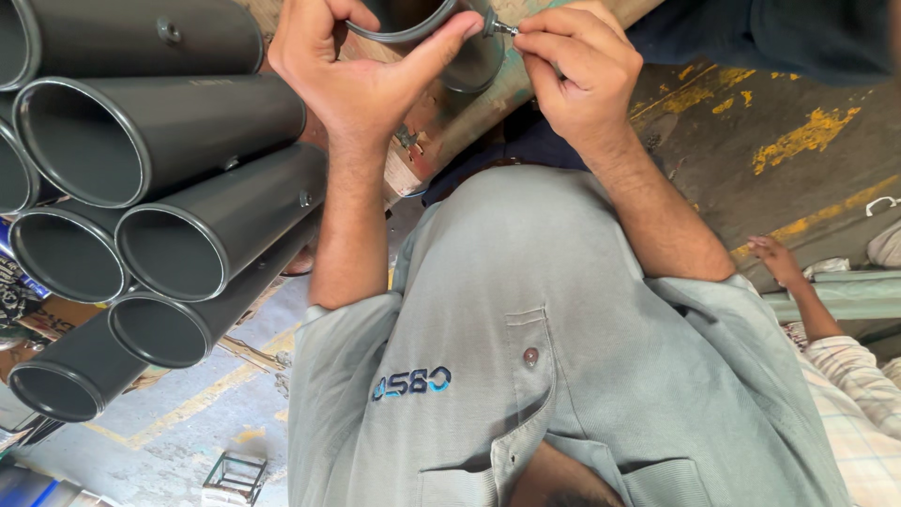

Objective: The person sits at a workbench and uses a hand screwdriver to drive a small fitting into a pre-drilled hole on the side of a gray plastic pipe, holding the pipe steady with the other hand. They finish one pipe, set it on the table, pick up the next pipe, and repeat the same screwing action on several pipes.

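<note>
My left hand (361, 70) grips the rim of a dark grey metal tube (469, 61) at the top of the view, thumb laid across its open end. My right hand (574, 80) pinches a small silver screw (504, 28) that sticks out of the tube's side near the rim. The tube rests on a worn wooden beam (441, 141) with green paint. Most of the tube's body is hidden behind my hands. My grey shirt fills the lower middle of the view.
Several long dark grey tubes (188, 131) lie stacked at the left, open ends toward me. Another person's hand (777, 258) and checked sleeve (859, 376) are at the right. The concrete floor (788, 122) has yellow paint marks. A small metal frame (235, 474) stands at lower left.
</note>
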A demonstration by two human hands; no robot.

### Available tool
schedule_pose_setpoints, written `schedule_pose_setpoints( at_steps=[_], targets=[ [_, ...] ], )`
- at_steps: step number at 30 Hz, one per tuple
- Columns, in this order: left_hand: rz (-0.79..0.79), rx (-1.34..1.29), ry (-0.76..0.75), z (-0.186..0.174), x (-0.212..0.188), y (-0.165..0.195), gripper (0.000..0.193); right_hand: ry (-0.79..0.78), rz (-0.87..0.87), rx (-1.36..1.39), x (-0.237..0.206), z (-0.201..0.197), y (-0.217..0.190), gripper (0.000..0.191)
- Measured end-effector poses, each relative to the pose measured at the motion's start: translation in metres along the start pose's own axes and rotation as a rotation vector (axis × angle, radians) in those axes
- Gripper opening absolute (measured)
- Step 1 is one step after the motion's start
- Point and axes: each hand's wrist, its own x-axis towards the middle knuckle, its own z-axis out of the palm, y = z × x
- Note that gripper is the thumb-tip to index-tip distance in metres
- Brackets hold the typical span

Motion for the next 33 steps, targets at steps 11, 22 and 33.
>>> schedule_pose_setpoints(
  at_steps=[11, 22, 33],
  targets=[
    [0.009, -0.008, 0.001, -0.004, 0.001, -0.002, 0.066, -0.012, 0.058, 0.065, 0.005, 0.001, -0.001, 0.02],
    [0.014, -0.002, 0.006, -0.004, 0.003, -0.001, 0.067, -0.049, 0.562, 0.298, 0.003, 0.006, -0.002, 0.015],
    [-0.01, -0.015, -0.015, -0.008, 0.009, 0.008, 0.065, -0.162, 0.368, 0.111, 0.002, -0.012, 0.003, 0.023]
  ],
)
